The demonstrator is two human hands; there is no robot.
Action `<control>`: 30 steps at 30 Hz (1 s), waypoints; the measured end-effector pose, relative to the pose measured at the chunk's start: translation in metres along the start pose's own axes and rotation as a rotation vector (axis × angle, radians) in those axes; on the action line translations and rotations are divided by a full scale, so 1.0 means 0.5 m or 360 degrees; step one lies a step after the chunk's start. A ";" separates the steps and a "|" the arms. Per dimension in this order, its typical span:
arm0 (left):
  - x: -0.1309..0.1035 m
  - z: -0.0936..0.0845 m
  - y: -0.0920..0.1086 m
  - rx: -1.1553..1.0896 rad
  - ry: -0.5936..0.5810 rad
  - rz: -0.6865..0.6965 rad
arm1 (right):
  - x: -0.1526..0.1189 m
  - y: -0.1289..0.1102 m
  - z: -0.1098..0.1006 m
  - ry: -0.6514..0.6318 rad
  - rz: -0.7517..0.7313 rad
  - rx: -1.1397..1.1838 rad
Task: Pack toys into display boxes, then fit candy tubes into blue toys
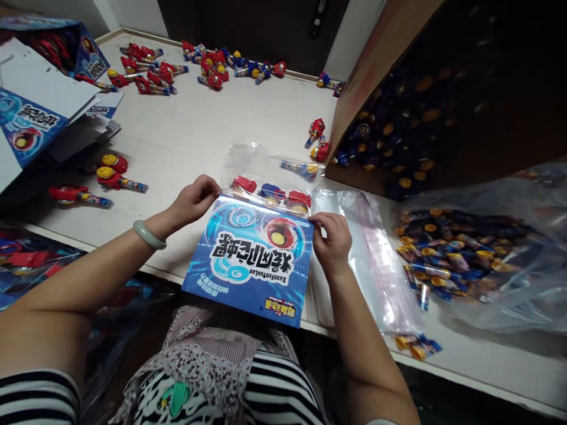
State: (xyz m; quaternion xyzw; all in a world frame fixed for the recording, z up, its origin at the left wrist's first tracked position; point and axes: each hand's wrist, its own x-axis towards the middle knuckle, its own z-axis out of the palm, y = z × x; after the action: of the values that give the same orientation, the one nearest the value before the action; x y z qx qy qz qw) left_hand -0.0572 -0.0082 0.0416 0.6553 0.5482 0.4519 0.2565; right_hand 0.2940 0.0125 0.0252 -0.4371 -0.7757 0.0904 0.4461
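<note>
A blue printed cardboard box point(252, 260) lies at the table's front edge, its lettering upside down to me. My left hand point(201, 196) is closed in a pinch at its far left corner. At the far right corner, my right hand point(332, 236) pinches with thumb and fingers. Clear plastic film point(241, 156) spreads beyond the far edge; whether my fingers also hold this film, I cannot tell. Red and blue spinning-top toys point(271, 192) show in a row along that edge. Close to my right hand lies a stack of clear zip bags point(367, 254).
A large carton point(358, 71) of blue toys stands at right, with a clear sack point(478, 260) of tube-shaped pieces before it. More toys point(212, 62) are scattered along the back. Blue boxes and white card point(48, 82) are piled at left. Two yellow-ended tubes point(419, 347) lie by the front edge.
</note>
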 end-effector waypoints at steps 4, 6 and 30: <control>0.009 -0.005 0.007 -0.0490 -0.0209 -0.0245 | 0.021 0.002 -0.034 -0.0331 0.0411 0.0439; 0.012 -0.002 0.015 -0.0610 -0.0246 -0.0331 | 0.031 0.005 -0.038 -0.0490 0.0618 0.0598; -0.099 0.015 -0.020 0.0183 -0.0170 0.0013 | -0.140 -0.010 0.009 -0.0328 0.0377 -0.0053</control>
State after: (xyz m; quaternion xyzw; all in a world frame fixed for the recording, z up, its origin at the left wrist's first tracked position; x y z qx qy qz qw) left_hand -0.0550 -0.0514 0.0146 0.6944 0.5561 0.3852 0.2454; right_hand 0.3031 -0.0426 -0.0175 -0.5213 -0.7617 0.1737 0.3432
